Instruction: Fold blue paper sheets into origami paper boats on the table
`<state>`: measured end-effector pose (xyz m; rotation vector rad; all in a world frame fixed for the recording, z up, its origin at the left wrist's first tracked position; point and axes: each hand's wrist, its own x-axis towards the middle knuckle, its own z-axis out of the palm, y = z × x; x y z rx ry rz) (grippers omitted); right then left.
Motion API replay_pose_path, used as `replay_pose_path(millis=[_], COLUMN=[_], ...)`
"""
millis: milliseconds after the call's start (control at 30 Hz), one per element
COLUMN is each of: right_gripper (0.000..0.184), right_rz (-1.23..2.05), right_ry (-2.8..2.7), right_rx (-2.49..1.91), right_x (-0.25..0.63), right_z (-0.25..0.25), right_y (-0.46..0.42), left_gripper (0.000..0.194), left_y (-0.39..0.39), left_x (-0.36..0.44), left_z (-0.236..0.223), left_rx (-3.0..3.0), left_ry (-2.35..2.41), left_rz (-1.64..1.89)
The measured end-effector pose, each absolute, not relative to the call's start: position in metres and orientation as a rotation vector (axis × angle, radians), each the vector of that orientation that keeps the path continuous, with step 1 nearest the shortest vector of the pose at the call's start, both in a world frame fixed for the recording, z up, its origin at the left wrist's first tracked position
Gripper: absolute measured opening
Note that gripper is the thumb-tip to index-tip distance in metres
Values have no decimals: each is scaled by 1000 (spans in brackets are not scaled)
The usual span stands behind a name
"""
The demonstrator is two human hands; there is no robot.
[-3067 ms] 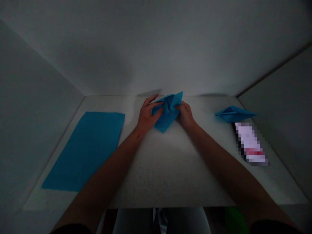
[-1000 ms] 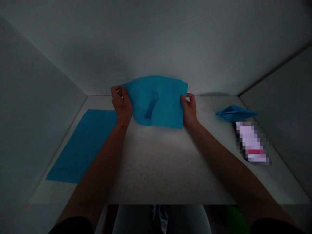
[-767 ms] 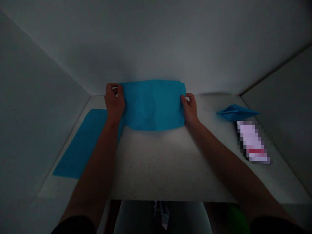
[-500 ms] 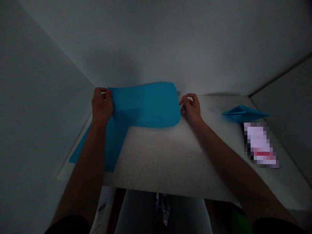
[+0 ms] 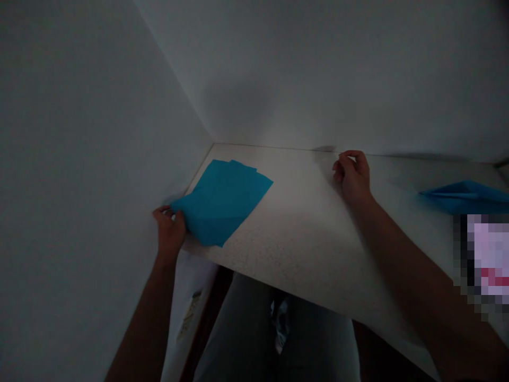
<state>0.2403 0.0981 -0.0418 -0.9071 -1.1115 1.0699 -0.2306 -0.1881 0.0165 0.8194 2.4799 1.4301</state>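
Before you, a pale, speckled table (image 5: 294,212) reaches to a plain grey back wall (image 5: 338,79), and a bare left wall (image 5: 79,132) meets that wall in a corner to your left. Your light is dim, with a broad, soft shadow (image 5: 238,103) lying on the back wall. Below the table's near edge, you face darkness.

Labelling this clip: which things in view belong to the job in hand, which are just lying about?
Job in hand:
blue sheets, overlapping, left hand gripping a corner
right hand, apart from them
table, beneath

Lying about, it seems:
folded paper, untouched, possibly related
pixelated object, unidentifiable
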Motion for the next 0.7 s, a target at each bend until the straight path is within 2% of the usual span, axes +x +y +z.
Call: replay_pose_path(millis=[200,233,400,467,567,633,700], right_gripper=[42,43,46,46,49,51,52], right_rz=[1080,1086,1083,1078,1073,1069,1061], right_ry=[-1130,-1124,-1114,-1106,-1106,-1117,-1133], right_rx=[-895,-895,-898,-904,-910,-913,-913], right_x=[240,240,239,238,237,236,236], right_z=[-39,-38,-38,-38,-38,-37,-38], right_y=[97,97,98,98,98,98,98], left_gripper=[21,22,53,51,43,51,67], left_y=[-228,-234,-255,-252,-230,-214,-205], left_x=[-206,-200,-171,-162,-157,-157,-158], left_z=[-7,-11,-20,-18,-12,-10,-11], left_rx=[862,907,1373,1538,1827,1952,2019], left_ry=[2646,2628,2751,2758,2485,2316,2239], left_rz=[1498,1468,1262,1167,978,815,608])
